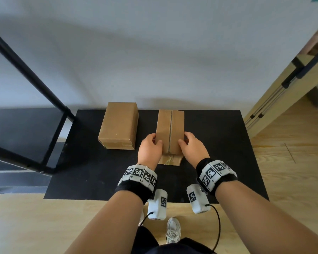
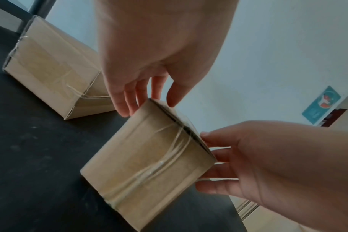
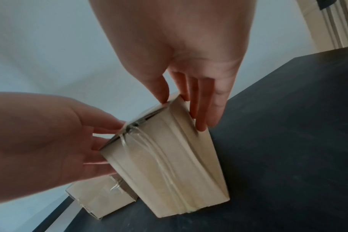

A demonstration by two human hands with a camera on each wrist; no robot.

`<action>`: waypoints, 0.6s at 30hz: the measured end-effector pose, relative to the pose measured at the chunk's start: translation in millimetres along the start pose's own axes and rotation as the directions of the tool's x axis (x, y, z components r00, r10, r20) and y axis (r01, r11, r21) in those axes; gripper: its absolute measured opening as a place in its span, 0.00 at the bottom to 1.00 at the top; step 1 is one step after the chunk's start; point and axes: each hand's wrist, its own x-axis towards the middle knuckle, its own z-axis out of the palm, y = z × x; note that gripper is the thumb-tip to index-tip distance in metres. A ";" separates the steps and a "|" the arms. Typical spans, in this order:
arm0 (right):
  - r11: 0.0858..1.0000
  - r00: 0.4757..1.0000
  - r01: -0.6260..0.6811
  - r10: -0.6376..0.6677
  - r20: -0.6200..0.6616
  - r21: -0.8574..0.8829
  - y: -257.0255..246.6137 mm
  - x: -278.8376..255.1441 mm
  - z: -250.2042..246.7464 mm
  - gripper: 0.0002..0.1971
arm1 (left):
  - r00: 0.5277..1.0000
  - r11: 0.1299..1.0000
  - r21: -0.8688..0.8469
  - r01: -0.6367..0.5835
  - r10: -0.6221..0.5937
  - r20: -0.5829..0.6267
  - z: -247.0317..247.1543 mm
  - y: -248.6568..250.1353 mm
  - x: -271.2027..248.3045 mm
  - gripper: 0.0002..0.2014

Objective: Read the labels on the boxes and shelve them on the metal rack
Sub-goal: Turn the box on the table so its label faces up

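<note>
Both forearms are bare. Each wrist wears a black band (image 1: 134, 189) ringed with white blocks (image 1: 139, 174) printed with black square codes. A white camera pod (image 1: 157, 204) with one such code hangs at each wrist's 6 o'clock, trailing a black cable (image 1: 218, 228). Dark shorts (image 1: 173, 247) and white laced sneakers (image 1: 173, 230) show below.

On the black mat (image 1: 209, 153), bare surface lies open at the frame's right and lower centre, while a second cardboard box (image 1: 118, 125) blocks the upper left, a narrow dark strip parting it from the taped box (image 1: 170, 132) at centre. Both hands flank that box, left hand (image 1: 150, 150) and right hand (image 1: 193, 148). The black metal rack (image 1: 35, 85) bars the frame's left edge.
</note>
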 end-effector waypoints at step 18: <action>0.999 0.997 -0.033 0.035 0.073 -0.033 -0.3 -2.8 5.2 0.23 | 0.989 0.988 0.137 -0.069 0.087 -0.123 -8.1 -16.3 -16.0 0.20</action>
